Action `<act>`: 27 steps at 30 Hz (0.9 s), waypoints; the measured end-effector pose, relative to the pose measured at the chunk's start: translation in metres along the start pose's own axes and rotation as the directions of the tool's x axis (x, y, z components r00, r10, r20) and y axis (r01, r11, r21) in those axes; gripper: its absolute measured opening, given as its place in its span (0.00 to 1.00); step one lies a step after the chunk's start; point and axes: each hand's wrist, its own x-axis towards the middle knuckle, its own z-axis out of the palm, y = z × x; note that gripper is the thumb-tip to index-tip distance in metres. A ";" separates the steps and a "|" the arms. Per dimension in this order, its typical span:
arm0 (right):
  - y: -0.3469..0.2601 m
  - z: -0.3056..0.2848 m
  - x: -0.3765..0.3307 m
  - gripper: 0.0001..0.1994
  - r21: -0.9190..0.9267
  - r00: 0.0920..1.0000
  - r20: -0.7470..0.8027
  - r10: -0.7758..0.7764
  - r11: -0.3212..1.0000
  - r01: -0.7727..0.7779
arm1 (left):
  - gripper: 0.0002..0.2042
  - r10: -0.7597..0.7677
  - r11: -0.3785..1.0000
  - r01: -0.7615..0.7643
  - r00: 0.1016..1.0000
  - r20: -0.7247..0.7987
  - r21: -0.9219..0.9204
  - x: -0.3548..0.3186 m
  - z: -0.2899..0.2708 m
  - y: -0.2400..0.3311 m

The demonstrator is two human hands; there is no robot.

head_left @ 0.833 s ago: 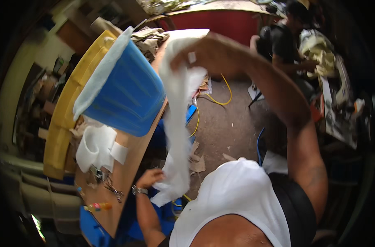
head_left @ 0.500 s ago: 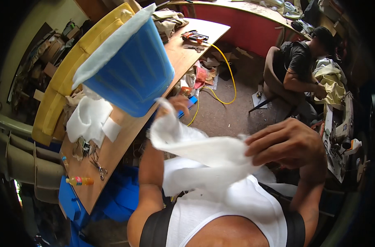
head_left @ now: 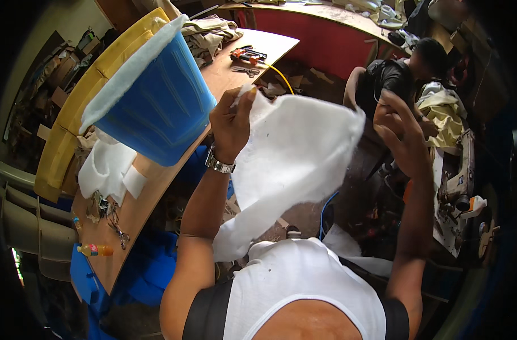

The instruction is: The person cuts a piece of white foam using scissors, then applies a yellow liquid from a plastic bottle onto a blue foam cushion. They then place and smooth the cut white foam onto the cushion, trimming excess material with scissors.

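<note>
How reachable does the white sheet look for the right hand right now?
Probably yes: the right hand looks empty and is raised beside the sheet's right edge, with nothing visible between them. The left hand grips the white sheet at its opposite side.

The left grip (head_left: pixel 231 126) holds up white padding (head_left: pixel 298 148).

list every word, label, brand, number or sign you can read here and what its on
None can be read.
Bottle of orange liquid on the wooden table: it has a label, too small to read.
Wristwatch: any markings are too small to make out.
White fluffy sheet: no text visible.
</note>
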 end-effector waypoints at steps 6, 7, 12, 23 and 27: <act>-0.067 0.115 0.058 0.48 0.123 0.905 0.106 -0.412 0.909 0.399 | 0.08 0.194 0.966 -0.214 0.971 0.140 0.143 -0.017 -0.007 0.048; -0.079 0.131 0.066 0.44 0.113 0.885 0.169 -0.434 0.900 0.420 | 0.08 0.223 0.952 -0.245 0.965 0.137 0.181 -0.019 -0.018 0.051; -0.125 0.154 0.110 0.13 0.414 0.806 0.224 -0.547 0.802 0.430 | 0.35 0.042 0.963 0.051 0.941 0.335 -0.263 -0.025 -0.106 0.032; -0.151 0.100 0.191 0.15 0.203 0.842 0.063 -0.535 0.833 0.514 | 0.35 -0.544 0.832 0.515 0.830 0.124 0.205 -0.226 -0.168 -0.066; -0.103 0.087 0.187 0.16 0.099 0.945 0.006 -0.328 0.940 0.326 | 0.35 -0.568 0.757 0.572 0.815 -0.115 0.315 -0.266 -0.156 -0.137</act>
